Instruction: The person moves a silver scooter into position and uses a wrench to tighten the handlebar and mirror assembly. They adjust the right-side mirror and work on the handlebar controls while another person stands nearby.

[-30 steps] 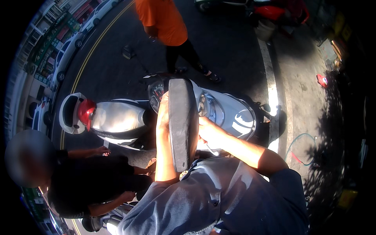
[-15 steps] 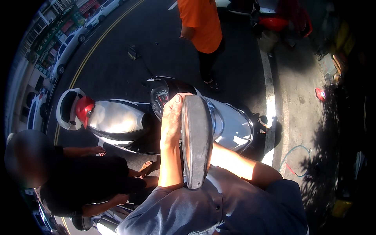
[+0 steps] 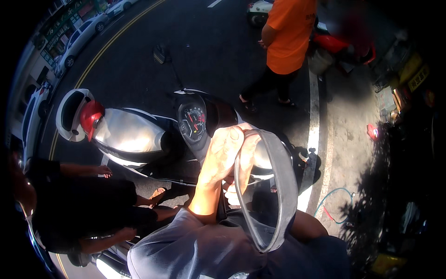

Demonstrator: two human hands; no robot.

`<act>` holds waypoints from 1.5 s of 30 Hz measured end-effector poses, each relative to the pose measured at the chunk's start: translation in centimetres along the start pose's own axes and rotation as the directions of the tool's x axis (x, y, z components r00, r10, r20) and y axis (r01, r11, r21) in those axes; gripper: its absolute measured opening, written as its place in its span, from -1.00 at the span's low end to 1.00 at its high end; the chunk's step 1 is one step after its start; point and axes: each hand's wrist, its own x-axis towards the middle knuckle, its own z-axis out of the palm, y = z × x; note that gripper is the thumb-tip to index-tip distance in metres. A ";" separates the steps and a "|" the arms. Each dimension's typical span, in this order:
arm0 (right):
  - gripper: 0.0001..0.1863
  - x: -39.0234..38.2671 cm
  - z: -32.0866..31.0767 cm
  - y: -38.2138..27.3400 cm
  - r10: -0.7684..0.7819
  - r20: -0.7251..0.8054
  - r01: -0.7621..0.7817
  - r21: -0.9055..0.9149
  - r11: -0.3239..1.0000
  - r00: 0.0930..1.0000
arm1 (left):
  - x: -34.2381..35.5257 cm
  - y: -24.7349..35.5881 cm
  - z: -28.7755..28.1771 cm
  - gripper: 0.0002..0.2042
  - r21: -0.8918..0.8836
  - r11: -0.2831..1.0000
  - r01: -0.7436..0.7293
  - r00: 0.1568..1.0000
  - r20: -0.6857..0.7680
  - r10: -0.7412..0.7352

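Note:
Close in front of me is a scooter's rear-view mirror [image 3: 285, 195], with a dark housing and its glass at an angle to me. My left hand [image 3: 222, 149] is closed on its upper left edge, thumb on top. Fingers show in the glass, apparently as a reflection. Bent fingers of my right hand [image 3: 230, 192] show just left of the mirror's lower edge; the mirror hides the rest of that hand, and what they hold cannot be made out. Beyond my hands is the scooter's instrument panel [image 3: 193, 122]. The silver seat [image 3: 130, 130] lies left of it.
A person in black [image 3: 88, 200] is close on my left. Beyond the scooter is a person in an orange shirt [image 3: 289, 39]. A red helmet [image 3: 92, 116] rests behind the seat. A hose [image 3: 335, 190] lies on the pavement at right, and parked cars [image 3: 83, 37] line the far left.
The mirror has turned from nearly edge-on, so more of its glass shows. My right forearm is now more hidden behind it. The person in orange has moved right. My view has shifted slightly.

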 end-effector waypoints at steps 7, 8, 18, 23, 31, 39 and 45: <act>-0.59 2.2 1.1 -0.5 -0.029 -0.007 0.029 0.010 1.000 1.000 | 1.0 0.6 1.1 -0.19 0.210 0.977 -0.038 0.995 -0.078 0.056; -0.59 2.8 1.4 -0.5 -0.023 -0.007 0.023 0.005 1.000 1.000 | 0.9 0.6 1.0 -0.19 0.201 0.979 -0.034 0.996 -0.075 0.050; -0.57 5.3 2.9 -1.4 -0.056 -0.025 0.056 -0.026 0.998 0.998 | 0.8 -0.1 0.3 -0.22 0.140 0.990 -0.026 0.999 -0.034 0.031; -0.57 5.7 3.6 -1.6 0.007 -0.100 -0.008 -0.011 1.000 0.995 | 0.6 -0.7 -0.2 -0.44 0.169 0.967 -0.189 0.977 -0.067 0.202; -0.59 3.7 1.8 -1.2 0.022 -0.150 -0.008 0.095 0.995 0.988 | 1.4 0.3 0.1 -0.52 0.156 0.984 -0.086 0.995 0.060 0.078; -0.59 4.7 1.9 -1.3 0.027 -0.119 -0.038 -0.090 0.995 0.993 | 1.3 -0.2 -0.3 -0.54 0.165 0.980 -0.107 0.993 -0.025 0.113; -0.58 4.5 2.2 -1.0 0.052 -0.206 -0.072 -0.089 0.993 0.977 | 1.4 -0.8 -0.2 -0.58 0.178 0.975 -0.136 0.990 -0.020 0.142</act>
